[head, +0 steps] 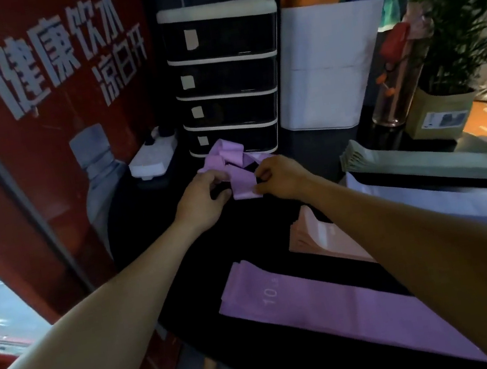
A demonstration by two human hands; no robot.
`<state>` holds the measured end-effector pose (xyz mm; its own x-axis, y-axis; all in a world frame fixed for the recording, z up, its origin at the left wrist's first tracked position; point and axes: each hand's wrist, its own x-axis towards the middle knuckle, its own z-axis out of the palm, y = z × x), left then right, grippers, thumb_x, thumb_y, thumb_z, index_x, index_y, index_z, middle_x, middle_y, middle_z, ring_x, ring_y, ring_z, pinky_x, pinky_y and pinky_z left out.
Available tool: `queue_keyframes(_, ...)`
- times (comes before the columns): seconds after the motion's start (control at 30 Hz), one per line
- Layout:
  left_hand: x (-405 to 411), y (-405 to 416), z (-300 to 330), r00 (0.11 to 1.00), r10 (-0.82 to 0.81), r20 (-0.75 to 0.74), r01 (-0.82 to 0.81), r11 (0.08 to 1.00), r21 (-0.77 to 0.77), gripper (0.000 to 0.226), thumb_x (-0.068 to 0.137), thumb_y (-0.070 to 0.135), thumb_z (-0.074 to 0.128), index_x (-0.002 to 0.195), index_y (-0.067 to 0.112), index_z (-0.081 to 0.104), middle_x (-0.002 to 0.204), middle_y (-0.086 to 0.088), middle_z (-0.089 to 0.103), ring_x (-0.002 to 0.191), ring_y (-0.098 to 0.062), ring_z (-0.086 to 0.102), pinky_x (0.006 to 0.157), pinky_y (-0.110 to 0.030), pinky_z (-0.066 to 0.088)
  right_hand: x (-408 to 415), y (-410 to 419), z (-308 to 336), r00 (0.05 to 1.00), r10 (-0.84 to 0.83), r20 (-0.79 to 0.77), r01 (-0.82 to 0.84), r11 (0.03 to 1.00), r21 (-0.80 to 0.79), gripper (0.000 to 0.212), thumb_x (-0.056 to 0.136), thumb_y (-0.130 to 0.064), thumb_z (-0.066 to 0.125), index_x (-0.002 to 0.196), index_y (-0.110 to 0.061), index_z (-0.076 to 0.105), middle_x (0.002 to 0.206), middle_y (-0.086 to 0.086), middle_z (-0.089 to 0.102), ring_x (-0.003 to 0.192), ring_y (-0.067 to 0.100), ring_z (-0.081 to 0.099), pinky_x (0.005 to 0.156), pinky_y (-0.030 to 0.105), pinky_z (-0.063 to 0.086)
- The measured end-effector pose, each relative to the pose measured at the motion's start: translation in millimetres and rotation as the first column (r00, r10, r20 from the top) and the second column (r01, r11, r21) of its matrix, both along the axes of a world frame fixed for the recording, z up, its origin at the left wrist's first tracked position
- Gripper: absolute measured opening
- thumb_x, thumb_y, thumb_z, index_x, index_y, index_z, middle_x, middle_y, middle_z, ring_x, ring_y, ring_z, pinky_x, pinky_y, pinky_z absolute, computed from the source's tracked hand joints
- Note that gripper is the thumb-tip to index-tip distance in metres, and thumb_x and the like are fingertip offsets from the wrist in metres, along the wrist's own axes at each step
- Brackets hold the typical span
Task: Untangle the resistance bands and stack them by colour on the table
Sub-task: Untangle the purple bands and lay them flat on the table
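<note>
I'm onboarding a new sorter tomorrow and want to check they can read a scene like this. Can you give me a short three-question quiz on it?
1. True or false: both hands grip the tangled purple band.
2. Which stack lies nearest the camera? A. green stack B. peach stack C. purple stack
3. Fill in: the tangle lies just in front of the black ____ unit.

Key
1. True: the left hand and right hand each pinch it.
2. C
3. drawer
</note>
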<state>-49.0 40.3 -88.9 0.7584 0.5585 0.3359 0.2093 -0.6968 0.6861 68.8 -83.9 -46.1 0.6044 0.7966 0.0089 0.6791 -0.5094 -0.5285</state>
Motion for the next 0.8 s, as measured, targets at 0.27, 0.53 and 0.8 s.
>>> queue_keyframes(0.27,7.7,14.2,-16.5,1.0,0.016,0.01,-0.015,0.997,-0.079,0.027,0.086,0.012,0.063,0.113,0.011,0.062,0.116,-0.005,0.06,0.106,-0.014,0.058,0.088,-0.016,0.037,11.2,19.2,-16.2,0.996,0.078,0.032,-0.08,0.996,0.033,0.024,0.085,-0.018,0.066,0.105,-0.006,0.067,0.11,0.01,0.064,0.097,0.023,0.059,0.08,0.018,0.043)
queue_keyframes(0.53,11.5,2.9,13.6,0.994,-0.054,0.093,0.073,0.974,-0.215,0.018,0.084,0.009,0.066,0.098,0.02,0.06,0.094,0.005,0.062,0.091,-0.009,0.058,0.084,-0.016,0.043,19.4,12.2,5.8,0.994,0.094,-0.047,-0.077,0.957,0.281,0.012,0.088,-0.011,0.061,0.092,-0.005,0.07,0.073,-0.001,0.056,0.068,0.01,0.049,0.061,0.018,0.037)
queue_keyframes(0.8,6.4,-10.7,62.4,0.992,-0.099,0.083,0.101,0.995,-0.018,0.017,0.079,0.003,0.07,0.087,0.015,0.062,0.077,0.004,0.059,0.068,-0.002,0.053,0.06,-0.001,0.036,7.9,-9.7,51.6,0.986,0.164,0.038,-0.166,0.904,0.394,0.017,0.092,-0.008,0.053,0.099,-0.008,0.069,0.073,0.0,0.057,0.06,0.005,0.048,0.058,0.013,0.039)
